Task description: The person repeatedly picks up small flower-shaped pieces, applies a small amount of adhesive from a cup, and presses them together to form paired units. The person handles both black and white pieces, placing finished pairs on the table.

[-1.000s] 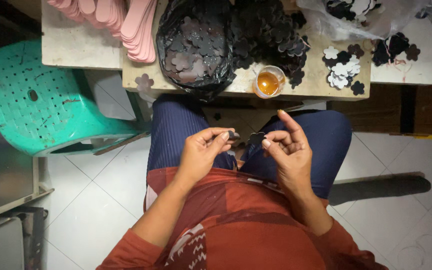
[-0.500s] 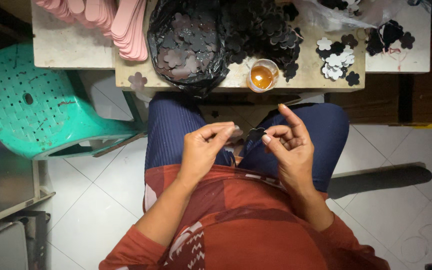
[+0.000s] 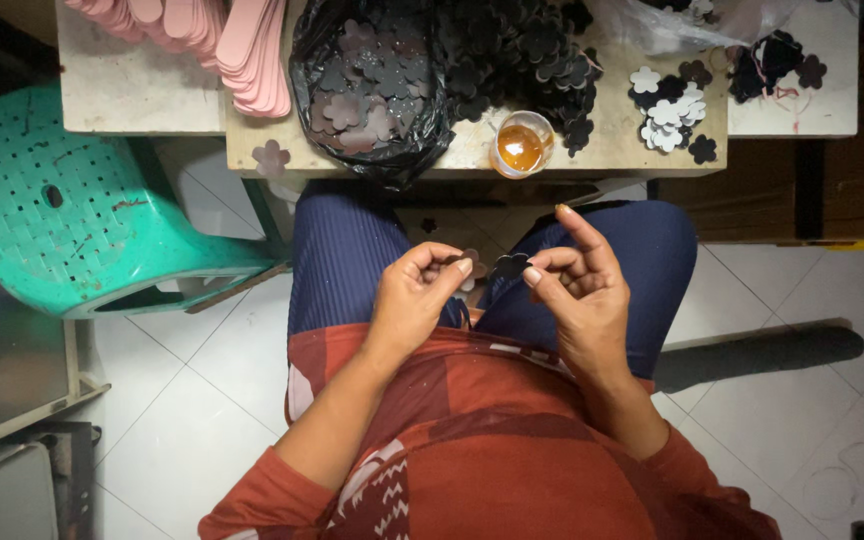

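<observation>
Over my lap, my right hand point(image 3: 580, 290) pinches a dark flower-shaped foam cutout point(image 3: 509, 265) between thumb and fingers, index finger raised. My left hand point(image 3: 414, 296) is curled close beside it and holds a second small dark flower piece point(image 3: 466, 258) at its fingertips. The two pieces sit almost touching between the hands. On the low table point(image 3: 142, 95) ahead lie a black plastic bag point(image 3: 372, 85) full of dark flower cutouts, a loose heap of them point(image 3: 527, 55), and a small round pot of amber glue point(image 3: 520, 145).
Pink foam sheets point(image 3: 242, 45) are stacked at the table's left. White and dark flower pieces point(image 3: 667, 105) lie at its right, near a clear plastic bag point(image 3: 692, 20). A green plastic stool point(image 3: 72, 210) stands left of my knees on the white tiled floor point(image 3: 782, 300).
Both hands stay over my lap with the flower pieces. The view has shifted slightly, so the table sits a little lower in the frame.
</observation>
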A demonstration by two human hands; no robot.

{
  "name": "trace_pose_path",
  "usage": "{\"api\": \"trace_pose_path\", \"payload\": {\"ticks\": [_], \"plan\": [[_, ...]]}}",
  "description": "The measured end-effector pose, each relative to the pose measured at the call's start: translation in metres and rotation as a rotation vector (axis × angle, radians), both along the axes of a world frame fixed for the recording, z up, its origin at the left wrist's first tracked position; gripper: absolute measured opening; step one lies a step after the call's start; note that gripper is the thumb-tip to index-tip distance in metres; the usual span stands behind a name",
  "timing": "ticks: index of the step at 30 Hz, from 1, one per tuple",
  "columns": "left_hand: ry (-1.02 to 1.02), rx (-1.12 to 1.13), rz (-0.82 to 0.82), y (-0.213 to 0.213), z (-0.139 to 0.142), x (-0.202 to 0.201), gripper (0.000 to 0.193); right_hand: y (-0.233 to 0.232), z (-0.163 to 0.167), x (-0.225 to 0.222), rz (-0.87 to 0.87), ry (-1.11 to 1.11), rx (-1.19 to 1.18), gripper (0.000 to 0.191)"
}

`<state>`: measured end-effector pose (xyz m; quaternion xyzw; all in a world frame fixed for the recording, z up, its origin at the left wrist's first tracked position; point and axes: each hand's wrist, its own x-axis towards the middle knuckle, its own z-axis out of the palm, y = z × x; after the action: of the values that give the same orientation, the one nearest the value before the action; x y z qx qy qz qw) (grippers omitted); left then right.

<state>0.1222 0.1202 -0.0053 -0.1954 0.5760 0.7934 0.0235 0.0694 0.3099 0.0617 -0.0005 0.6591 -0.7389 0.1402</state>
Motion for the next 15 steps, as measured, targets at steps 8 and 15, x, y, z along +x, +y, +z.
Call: {"api": "trace_pose_path", "payload": {"ticks": [8,15], "plan": [[-0.104,0.148,-0.012,0.001,0.004,-0.005,0.020,0.000,-0.002,0.001,0.017,0.015,-0.013,0.067],[0.112,-0.347,-0.071,-0.006,0.005,0.000,0.021,0.001,-0.002,-0.002,0.044,-0.033,-0.037,0.071]]}}
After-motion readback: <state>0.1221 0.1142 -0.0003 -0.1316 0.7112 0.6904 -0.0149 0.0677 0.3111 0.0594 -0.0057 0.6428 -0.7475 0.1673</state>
